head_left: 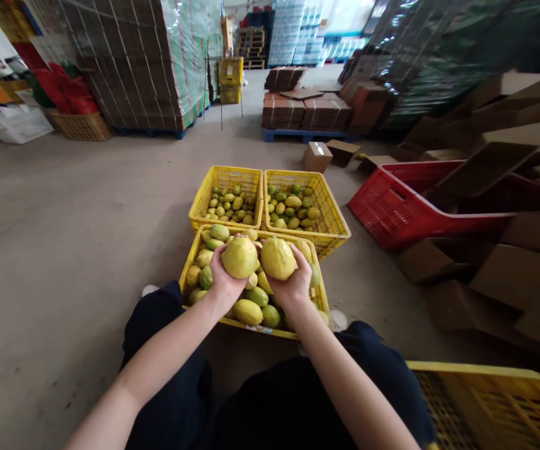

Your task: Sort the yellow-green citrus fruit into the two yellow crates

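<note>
Side by side, my two hands are raised over a yellow plastic crate (pixel 321 290) full of green and yellow fruit. My left hand (pixel 223 278) is wrapped around a large, bumpy yellow fruit (pixel 239 257), lemon-like in look. A similar yellow fruit (pixel 277 258) sits in the grip of my right hand (pixel 298 281). A narrow gap separates the two fruits. Below them lie oblong pieces, such as a yellow fruit (pixel 247 312) and a green fruit (pixel 270 316) near the crate's front wall. The fingertips are partly hidden behind the held fruits.
Behind the full crate stand two more yellow crates, left (pixel 195 209) and right (pixel 333 215), with smaller fruit inside. To the right are a red crate (pixel 382 209) and piled cardboard boxes (pixel 523 275). Another yellow crate (pixel 490 369) is at lower right. Wrapped pallet stacks (pixel 129 69) stand farther back.
</note>
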Tool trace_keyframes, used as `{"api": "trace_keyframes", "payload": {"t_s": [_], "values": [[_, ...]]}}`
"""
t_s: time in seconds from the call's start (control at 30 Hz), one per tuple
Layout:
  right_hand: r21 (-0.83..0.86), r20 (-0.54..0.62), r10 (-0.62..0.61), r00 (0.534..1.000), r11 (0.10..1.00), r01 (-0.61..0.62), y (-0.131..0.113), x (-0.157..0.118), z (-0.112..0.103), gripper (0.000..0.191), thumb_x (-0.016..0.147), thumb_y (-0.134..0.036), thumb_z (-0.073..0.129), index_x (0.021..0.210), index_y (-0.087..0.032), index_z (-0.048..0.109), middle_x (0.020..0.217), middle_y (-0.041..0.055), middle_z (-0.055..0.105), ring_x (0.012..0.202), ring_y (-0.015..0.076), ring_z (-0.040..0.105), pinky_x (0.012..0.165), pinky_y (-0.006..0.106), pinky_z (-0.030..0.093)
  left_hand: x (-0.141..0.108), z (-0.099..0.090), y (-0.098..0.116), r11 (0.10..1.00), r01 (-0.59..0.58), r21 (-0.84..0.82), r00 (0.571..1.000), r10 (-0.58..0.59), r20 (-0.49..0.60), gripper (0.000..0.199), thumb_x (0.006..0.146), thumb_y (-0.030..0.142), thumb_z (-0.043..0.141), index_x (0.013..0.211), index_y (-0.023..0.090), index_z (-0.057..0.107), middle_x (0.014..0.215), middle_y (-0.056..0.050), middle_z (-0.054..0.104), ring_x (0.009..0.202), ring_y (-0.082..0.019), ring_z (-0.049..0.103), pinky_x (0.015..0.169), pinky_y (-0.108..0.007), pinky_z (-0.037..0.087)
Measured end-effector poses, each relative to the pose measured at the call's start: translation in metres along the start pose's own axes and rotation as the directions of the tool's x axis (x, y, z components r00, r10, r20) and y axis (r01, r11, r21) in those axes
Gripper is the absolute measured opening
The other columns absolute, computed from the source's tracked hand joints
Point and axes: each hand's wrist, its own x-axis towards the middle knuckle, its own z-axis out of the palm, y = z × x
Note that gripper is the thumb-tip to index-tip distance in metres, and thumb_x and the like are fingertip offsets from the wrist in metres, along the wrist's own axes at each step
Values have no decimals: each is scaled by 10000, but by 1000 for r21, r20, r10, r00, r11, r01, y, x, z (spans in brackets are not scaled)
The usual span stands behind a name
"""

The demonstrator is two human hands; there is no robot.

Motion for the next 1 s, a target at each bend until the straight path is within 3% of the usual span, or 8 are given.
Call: {"api": "trace_keyframes", "payload": {"t_s": [0.33,0.47,0.57,0.7,0.83,0.9,0.97,1.0], "values": [[144,36,90,995,985,-94,5,5,-4,283,856,-331,531,1092,-220,641,865,32,766,795,212,744,781,381,644,2,-2,4,1000,16,3,999,-16,-47,336,843,255,471,1088,198,694,975,-93,755,899,-235,745,744,-316,588],[81,20,168,986,982,-169,14,10,-15,217,856,-350,547,1030,-245,622,871,18,752,807,205,742,724,354,644,3,0,16,999,39,24,991,-36,-132,342,851,301,470,1102,206,682,991,-90,748,900,-230,732,728,-313,593],[-107,-33,217,976,970,-220,32,11,-26,178,850,-376,558,950,-236,607,804,26,729,758,219,735,684,378,637,4,7,35,1000,-18,-6,973,16,-231,340,859,305,463,1123,235,665,975,-54,745,924,-225,727,769,-319,594],[-434,-55,354,934,834,-342,63,1,-45,209,898,-434,486,863,-251,580,718,43,691,748,264,738,675,466,625,10,14,70,989,-116,-90,965,91,-245,408,876,301,399,1183,209,651,966,-68,739,870,-231,737,744,-335,600],[-703,-17,566,824,579,-412,81,-12,-62,348,967,-444,338,804,-255,581,713,66,681,792,246,751,750,479,613,14,13,106,973,-160,-168,964,117,-240,491,897,313,339,1281,199,623,955,-85,739,833,-242,741,716,-361,607],[-774,7,577,817,521,-361,80,-8,-56,361,958,-459,367,753,-249,578,708,67,677,790,236,749,761,477,609,13,11,120,964,-180,-198,959,128,-251,502,913,321,322,1305,207,615,939,-83,739,811,-240,742,701,-362,609],[-792,112,389,914,591,-155,71,7,-31,360,915,-512,465,695,-242,555,685,57,663,740,235,736,722,488,605,11,10,130,957,-194,-217,954,133,-267,493,926,320,320,1310,219,612,921,-75,739,790,-237,741,688,-362,612],[-767,196,193,961,641,27,65,19,-13,370,883,-544,520,674,-239,537,659,46,647,698,234,722,690,492,601,9,9,134,955,-196,-225,954,133,-268,487,931,321,323,1309,220,613,915,-74,738,782,-237,741,685,-364,613]]}}
